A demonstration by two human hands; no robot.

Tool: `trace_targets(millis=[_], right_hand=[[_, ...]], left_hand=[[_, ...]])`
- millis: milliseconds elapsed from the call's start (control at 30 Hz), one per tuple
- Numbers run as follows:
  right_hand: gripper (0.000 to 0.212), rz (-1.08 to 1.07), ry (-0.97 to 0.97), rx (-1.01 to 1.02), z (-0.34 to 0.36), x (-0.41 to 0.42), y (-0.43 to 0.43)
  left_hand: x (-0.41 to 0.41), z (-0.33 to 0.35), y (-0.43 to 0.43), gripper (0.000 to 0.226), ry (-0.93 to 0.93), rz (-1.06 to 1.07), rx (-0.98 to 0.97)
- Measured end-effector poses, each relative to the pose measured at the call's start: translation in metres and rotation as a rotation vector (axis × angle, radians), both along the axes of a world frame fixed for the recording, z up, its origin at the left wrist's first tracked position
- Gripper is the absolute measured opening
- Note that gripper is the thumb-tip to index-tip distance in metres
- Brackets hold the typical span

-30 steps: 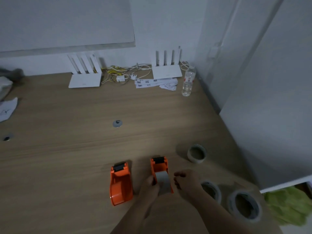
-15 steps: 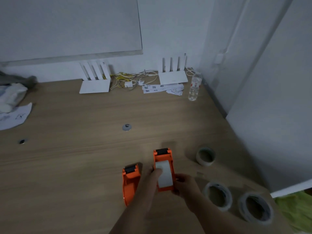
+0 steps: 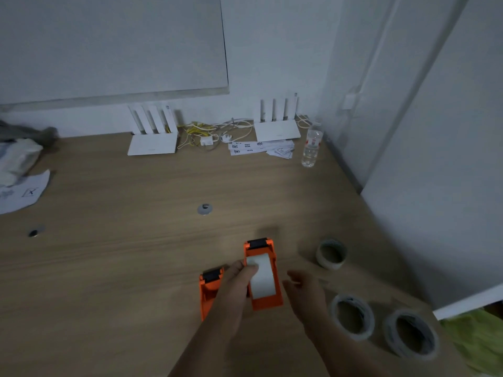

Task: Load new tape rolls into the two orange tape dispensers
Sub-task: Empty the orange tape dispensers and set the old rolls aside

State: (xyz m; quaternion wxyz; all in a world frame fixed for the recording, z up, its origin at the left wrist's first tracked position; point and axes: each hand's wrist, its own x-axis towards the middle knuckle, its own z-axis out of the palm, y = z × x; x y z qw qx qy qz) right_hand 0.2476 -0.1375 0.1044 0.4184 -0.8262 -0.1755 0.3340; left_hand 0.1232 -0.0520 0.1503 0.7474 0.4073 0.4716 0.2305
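Note:
Two orange tape dispensers sit near the table's front edge. The right dispenser (image 3: 263,276) holds a white tape roll (image 3: 261,276) in its cradle. My left hand (image 3: 236,287) grips this dispenser from its left side, thumb on the roll's top. Behind my left hand stands the left dispenser (image 3: 209,288), with no roll showing and partly hidden by my wrist. My right hand (image 3: 306,292) hovers just right of the loaded dispenser, fingers spread, holding nothing. Three loose tape rolls lie to the right: a small one (image 3: 331,253) and two larger ones (image 3: 351,316) (image 3: 411,337).
Two white routers (image 3: 152,144) (image 3: 278,130), yellow and white cables (image 3: 209,133), printed papers (image 3: 261,148) and a water bottle (image 3: 311,148) line the back wall. Crumpled paper (image 3: 21,186) lies far left. A white cabinet (image 3: 441,186) borders the table on the right.
My right hand has let go of the loaded dispenser and drawn back to the right with fingers open. My left hand keeps its grip. The camera view has shifted slightly.

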Motion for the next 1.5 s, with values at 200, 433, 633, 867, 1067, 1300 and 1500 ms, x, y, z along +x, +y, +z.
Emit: trace_targets(millis=[200,433,633,867,1067,1300,1500], right_hand=[[0.019,0.171,0.215,0.353,0.052,-0.002,0.011],[0.012,0.119,0.383,0.34,0.05,0.018,0.007],[0.01,-0.033,0.246,0.311,0.036,0.089,-0.01],[0.015,0.223,-0.655,-0.209,0.022,0.204,-0.049],[0.037,0.463,-0.703,-0.408,-0.022,0.243,-0.054],[0.031,0.585,-0.689,-0.595,-0.064,0.249,-0.046],[0.031,0.576,-0.674,-0.602,-0.064,0.249,-0.049]], left_hand=[[0.004,0.0,-0.002,0.017,-0.018,-0.039,0.017],[0.014,-0.004,-0.001,0.021,0.023,-0.017,-0.011],[0.03,-0.012,0.001,0.024,0.028,-0.01,0.018],[0.045,-0.02,0.002,0.013,0.017,0.034,-0.009],[0.045,-0.029,0.003,0.013,0.084,0.057,-0.038],[0.045,-0.032,0.001,0.021,0.085,0.055,-0.044],[0.044,-0.034,0.003,0.018,0.065,0.075,-0.038]])
